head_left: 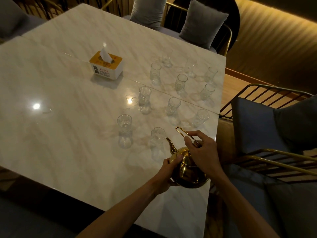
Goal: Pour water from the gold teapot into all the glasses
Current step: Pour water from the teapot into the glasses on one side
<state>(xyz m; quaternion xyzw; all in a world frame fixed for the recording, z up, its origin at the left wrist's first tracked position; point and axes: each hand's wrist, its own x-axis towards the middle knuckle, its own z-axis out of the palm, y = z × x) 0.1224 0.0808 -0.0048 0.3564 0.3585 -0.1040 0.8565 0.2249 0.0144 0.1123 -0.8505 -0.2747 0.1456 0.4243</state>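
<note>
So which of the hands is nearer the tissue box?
Left. The left hand, gripping the gold teapot's body, is nearer the tissue box; the right hand, on the handle, sits farther right.

The gold teapot point(186, 167) is tilted over the near right edge of the marble desk point(68, 134). The left hand point(169, 170) cups its body; the right hand point(202, 150) pinches its wire handle point(184, 133). Beyond the teapot stand clear glasses point(173, 105); farther left beyond them, a tissue box point(106, 66).

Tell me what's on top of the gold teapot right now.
The right hand holds the wire handle above the gold teapot; the left hand grips its side. The right hand covers part of the lid.
</note>
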